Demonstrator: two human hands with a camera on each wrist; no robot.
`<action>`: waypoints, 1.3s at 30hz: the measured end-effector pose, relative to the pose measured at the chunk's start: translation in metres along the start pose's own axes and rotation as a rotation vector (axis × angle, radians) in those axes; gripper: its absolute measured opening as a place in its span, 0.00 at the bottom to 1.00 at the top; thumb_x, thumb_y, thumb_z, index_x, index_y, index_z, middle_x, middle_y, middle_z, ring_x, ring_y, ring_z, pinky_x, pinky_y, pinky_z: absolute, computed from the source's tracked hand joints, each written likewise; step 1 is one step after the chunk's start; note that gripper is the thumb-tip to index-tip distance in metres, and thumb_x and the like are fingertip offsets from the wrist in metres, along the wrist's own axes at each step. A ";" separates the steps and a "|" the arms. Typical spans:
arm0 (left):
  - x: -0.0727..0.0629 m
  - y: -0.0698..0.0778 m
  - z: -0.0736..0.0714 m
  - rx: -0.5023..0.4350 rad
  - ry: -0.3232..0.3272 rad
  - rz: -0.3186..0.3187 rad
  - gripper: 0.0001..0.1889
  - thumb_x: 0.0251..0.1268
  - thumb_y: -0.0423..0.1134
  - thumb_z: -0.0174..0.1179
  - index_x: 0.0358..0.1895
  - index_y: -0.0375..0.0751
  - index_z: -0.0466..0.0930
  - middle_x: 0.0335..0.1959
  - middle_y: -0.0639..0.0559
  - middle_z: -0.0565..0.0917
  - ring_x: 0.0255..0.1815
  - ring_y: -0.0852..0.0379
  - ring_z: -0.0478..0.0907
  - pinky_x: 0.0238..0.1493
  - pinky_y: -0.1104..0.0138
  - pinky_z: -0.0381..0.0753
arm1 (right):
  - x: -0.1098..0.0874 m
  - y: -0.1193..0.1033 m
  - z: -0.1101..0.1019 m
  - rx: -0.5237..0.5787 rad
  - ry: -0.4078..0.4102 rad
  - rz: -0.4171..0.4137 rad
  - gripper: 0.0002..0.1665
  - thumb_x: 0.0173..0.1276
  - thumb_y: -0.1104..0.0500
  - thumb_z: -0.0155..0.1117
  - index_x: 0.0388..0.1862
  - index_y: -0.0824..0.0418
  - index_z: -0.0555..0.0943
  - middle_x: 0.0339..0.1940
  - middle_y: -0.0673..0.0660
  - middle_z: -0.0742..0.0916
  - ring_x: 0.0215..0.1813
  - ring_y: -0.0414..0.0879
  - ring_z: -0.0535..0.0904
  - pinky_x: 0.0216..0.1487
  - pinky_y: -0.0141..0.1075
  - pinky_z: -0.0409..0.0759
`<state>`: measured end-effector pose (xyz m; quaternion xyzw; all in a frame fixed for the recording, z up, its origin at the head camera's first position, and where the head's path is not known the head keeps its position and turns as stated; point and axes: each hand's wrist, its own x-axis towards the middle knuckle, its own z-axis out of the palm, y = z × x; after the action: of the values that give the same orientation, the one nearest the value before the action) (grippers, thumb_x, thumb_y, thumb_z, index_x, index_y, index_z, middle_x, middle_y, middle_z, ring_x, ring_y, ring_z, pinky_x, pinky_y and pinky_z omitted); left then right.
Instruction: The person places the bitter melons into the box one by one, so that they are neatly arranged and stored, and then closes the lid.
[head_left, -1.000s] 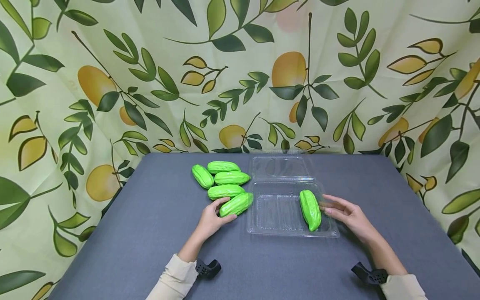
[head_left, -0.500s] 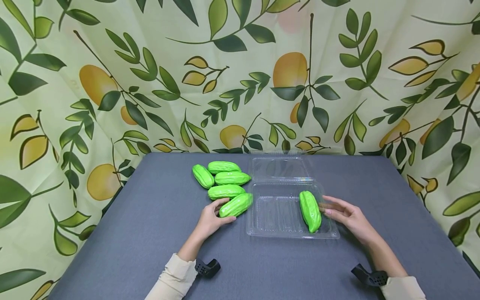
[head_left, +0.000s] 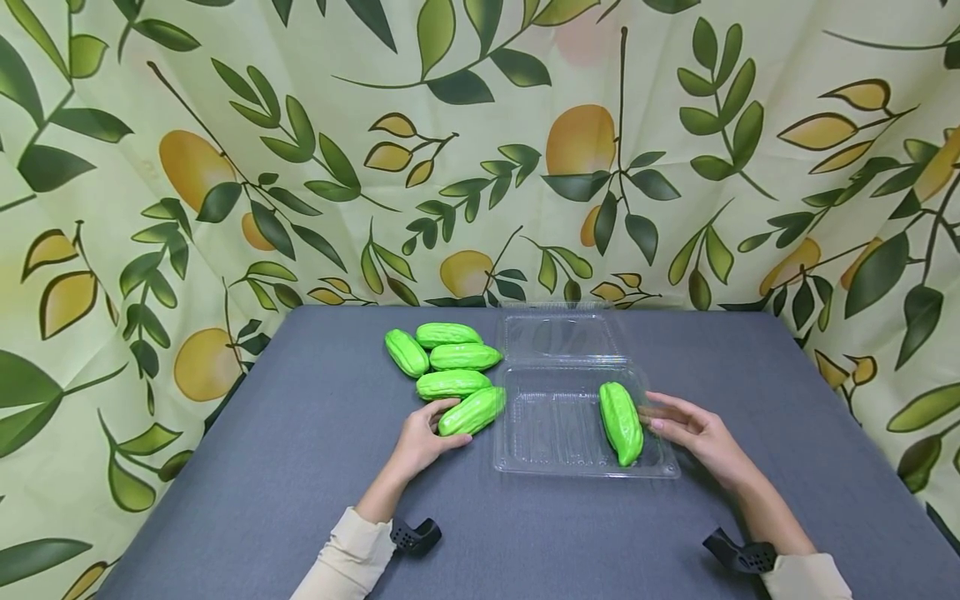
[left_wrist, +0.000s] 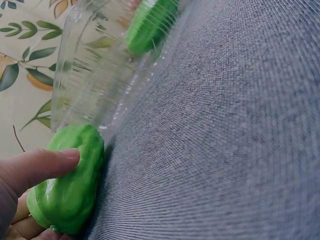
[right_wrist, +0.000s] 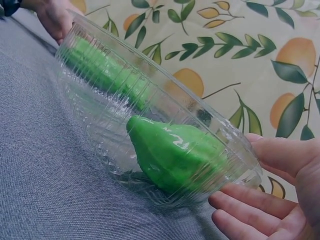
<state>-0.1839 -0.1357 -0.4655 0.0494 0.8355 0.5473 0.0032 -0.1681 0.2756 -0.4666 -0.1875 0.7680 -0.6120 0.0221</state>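
Observation:
My left hand [head_left: 420, 442] grips a bright green, ridged bitter melon [head_left: 472, 410], its thumb on the near side and fingers on the far side. In the left wrist view the thumb lies across this melon [left_wrist: 70, 180], which sits low over the cloth. The melon's right end overlaps the left rim of a clear plastic clamshell box [head_left: 585, 471]. Inside the box, toward the right, lies another bitter melon [head_left: 621, 423]. My right hand [head_left: 697, 429] is at the box's right side, with fairly straight fingers against the outer wall [right_wrist: 235, 175].
Several more bitter melons [head_left: 465, 357] lie grouped to the left of the box, behind my left hand. The box's lid [head_left: 558, 333] is folded back toward the far table edge. A grey cloth covers the table [head_left: 300, 450]; a leaf-printed curtain [head_left: 480, 125] hangs behind it.

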 end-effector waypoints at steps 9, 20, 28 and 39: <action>-0.001 0.001 -0.003 0.035 -0.001 0.044 0.28 0.44 0.28 0.73 0.54 0.31 0.79 0.52 0.34 0.83 0.55 0.42 0.81 0.53 0.66 0.82 | 0.000 0.000 -0.001 0.008 -0.013 -0.005 0.27 0.71 0.69 0.54 0.68 0.73 0.65 0.51 0.36 0.86 0.51 0.27 0.83 0.48 0.19 0.80; 0.001 0.002 -0.007 0.043 0.021 0.026 0.27 0.44 0.27 0.73 0.54 0.32 0.80 0.53 0.36 0.83 0.57 0.42 0.80 0.60 0.54 0.79 | -0.001 0.000 -0.001 0.004 -0.007 -0.015 0.27 0.71 0.69 0.54 0.67 0.74 0.65 0.50 0.36 0.86 0.50 0.27 0.83 0.47 0.20 0.80; 0.004 0.001 -0.016 0.048 -0.009 0.034 0.28 0.46 0.28 0.73 0.55 0.32 0.79 0.56 0.34 0.81 0.60 0.40 0.78 0.62 0.53 0.78 | -0.001 -0.001 -0.001 0.008 -0.006 -0.012 0.27 0.70 0.69 0.54 0.67 0.73 0.66 0.50 0.36 0.86 0.50 0.27 0.83 0.47 0.20 0.80; 0.007 0.008 -0.039 0.002 -0.090 0.007 0.29 0.51 0.29 0.70 0.60 0.32 0.75 0.63 0.35 0.77 0.68 0.41 0.71 0.70 0.51 0.69 | 0.000 -0.001 -0.001 -0.004 -0.005 0.011 0.27 0.71 0.68 0.54 0.68 0.72 0.66 0.50 0.35 0.86 0.50 0.27 0.83 0.46 0.20 0.81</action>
<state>-0.1924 -0.1678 -0.4427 0.0771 0.8348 0.5438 0.0389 -0.1676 0.2761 -0.4651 -0.1849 0.7701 -0.6099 0.0272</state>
